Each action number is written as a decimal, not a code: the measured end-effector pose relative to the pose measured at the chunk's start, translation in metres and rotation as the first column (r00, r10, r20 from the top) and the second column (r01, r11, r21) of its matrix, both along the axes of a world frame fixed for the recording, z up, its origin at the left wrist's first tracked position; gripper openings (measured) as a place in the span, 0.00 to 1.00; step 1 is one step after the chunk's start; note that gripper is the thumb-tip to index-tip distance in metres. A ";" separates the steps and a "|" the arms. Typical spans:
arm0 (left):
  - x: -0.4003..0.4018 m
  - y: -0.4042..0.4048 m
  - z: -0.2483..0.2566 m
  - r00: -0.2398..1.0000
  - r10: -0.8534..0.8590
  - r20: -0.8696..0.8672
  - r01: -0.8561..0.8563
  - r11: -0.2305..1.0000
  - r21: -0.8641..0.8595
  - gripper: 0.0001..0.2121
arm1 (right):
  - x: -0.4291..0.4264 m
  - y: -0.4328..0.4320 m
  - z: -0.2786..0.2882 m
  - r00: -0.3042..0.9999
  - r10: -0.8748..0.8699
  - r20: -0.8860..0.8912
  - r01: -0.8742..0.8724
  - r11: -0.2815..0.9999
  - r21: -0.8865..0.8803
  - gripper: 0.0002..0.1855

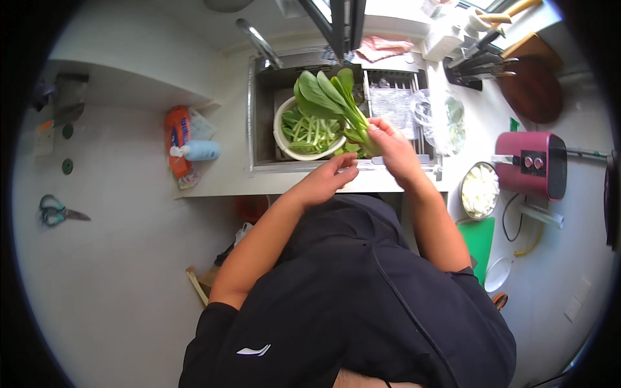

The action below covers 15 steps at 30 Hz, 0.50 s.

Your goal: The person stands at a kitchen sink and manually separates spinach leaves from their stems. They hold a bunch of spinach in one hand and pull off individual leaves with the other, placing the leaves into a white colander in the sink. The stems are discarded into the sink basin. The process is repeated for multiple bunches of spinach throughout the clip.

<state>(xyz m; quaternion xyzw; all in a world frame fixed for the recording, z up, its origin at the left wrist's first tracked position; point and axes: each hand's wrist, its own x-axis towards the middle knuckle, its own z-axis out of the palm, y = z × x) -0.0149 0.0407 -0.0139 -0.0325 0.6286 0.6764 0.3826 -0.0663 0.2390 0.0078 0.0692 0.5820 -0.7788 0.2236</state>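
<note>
My right hand [395, 151] grips a head of leafy greens [330, 94], probably bok choy, near its pale stem base. The leaves point up and left, over a white basin [278, 138] in the sink. Cut or separated green stalks [315, 136] fill much of that basin. My left hand [328, 178] is at the sink's front edge, just below and left of the stem base. Its fingers are loosely curled with the thumb apart, and nothing shows in them. More green leaves [347, 148] lie beside the basin, partly hidden by the held greens.
A faucet [259, 43] arches over the sink [262, 97]. To the left stand a blue pump bottle [201, 150] and an orange package [178, 138]. On the right are a knife block [461, 77], a bowl of pale cut pieces [480, 190], a pink appliance [529, 165] and a green cutting board [478, 245].
</note>
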 end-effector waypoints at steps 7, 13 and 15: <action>0.008 -0.004 0.004 0.882 0.442 -0.164 -0.414 0.892 0.180 0.23 | 0.020 -0.067 0.007 0.998 -0.047 0.041 0.049 0.997 -0.052 0.14; 0.025 -0.016 0.021 0.723 0.677 -0.137 -0.646 0.733 0.214 0.10 | 0.024 -0.073 0.002 0.998 -0.055 -0.015 0.053 0.991 -0.119 0.17; 0.029 -0.021 0.019 0.675 0.728 -0.118 -0.695 0.682 0.229 0.10 | 0.023 -0.075 0.001 0.999 -0.032 0.031 0.035 0.994 -0.108 0.18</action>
